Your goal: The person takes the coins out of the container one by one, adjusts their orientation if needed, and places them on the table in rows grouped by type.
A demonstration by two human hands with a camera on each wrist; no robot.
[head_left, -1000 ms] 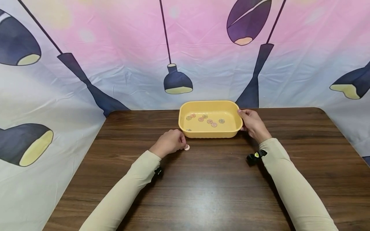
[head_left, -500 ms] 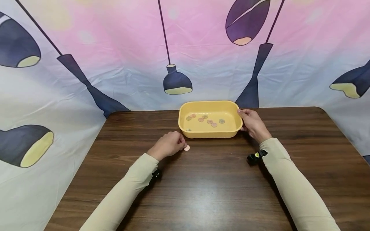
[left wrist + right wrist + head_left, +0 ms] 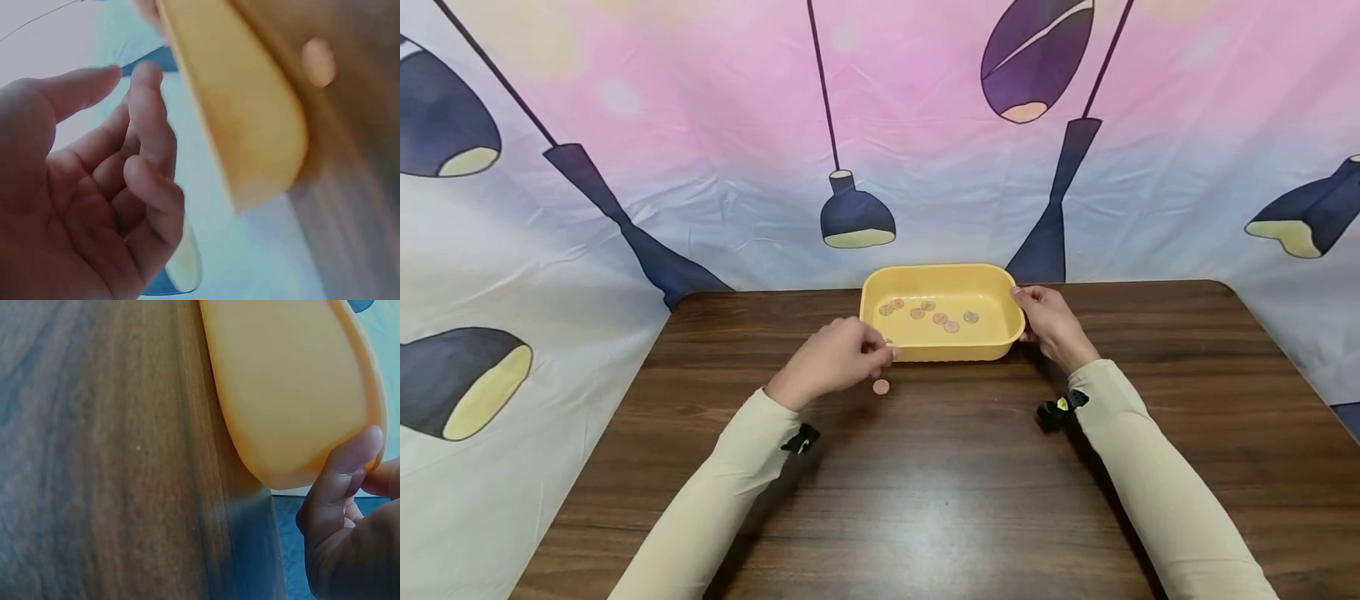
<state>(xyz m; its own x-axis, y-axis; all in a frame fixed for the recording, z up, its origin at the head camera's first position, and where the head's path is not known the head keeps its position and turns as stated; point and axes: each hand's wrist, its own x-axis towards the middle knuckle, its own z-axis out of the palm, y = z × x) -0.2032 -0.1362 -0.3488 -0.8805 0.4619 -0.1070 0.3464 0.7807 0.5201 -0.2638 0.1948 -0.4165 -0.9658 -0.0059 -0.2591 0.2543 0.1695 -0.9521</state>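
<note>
A yellow plastic tub [image 3: 955, 353] stands near the table's back edge, with several copper and duller coins lying on its floor. My left hand [image 3: 838, 354] is over its front left corner. In the left wrist view the thumb [image 3: 87, 90] and index fingertip stand slightly apart, the other fingers loosely curled, with nothing visible between them. One copper coin [image 3: 881, 387] lies on the table just below these fingers, outside the tub. My right hand [image 3: 1054, 323] grips the tub's right end, its thumb [image 3: 350, 456] over the rim and the fingers outside.
The dark wood table [image 3: 940, 500] stretches in front of the tub. Directly behind it hangs a cloth backdrop [image 3: 760, 217] printed with lamps. Black wrist cameras sit at both cuffs, the right one [image 3: 1052, 415] close over the tabletop.
My left hand has risen from the coin on the table to the tub's front left rim, and its thumb and index finger have parted. My right hand keeps its grip on the tub.
</note>
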